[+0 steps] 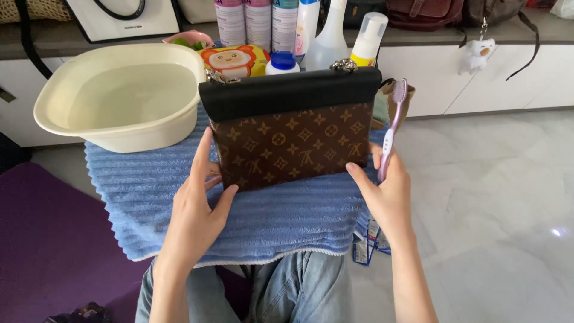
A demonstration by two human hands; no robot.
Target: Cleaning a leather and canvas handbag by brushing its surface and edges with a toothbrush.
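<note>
Both forearms are bare from the lower edge of the view up to the wrists, with no sleeves showing. The left hand [200, 209] and the right hand [388, 194] carry no gloves, rings, watch or bracelets that can be seen. The fingernails are short and plain, without visible polish. Below the arms, the legs are dressed in light blue denim jeans [299, 290], faded and creased at the thighs.

Smooth coated-canvas handbag [291, 143], ribbed blue terry towel [287, 218], glossy plastic basin [54, 116], polished marble floor [496, 197].
</note>
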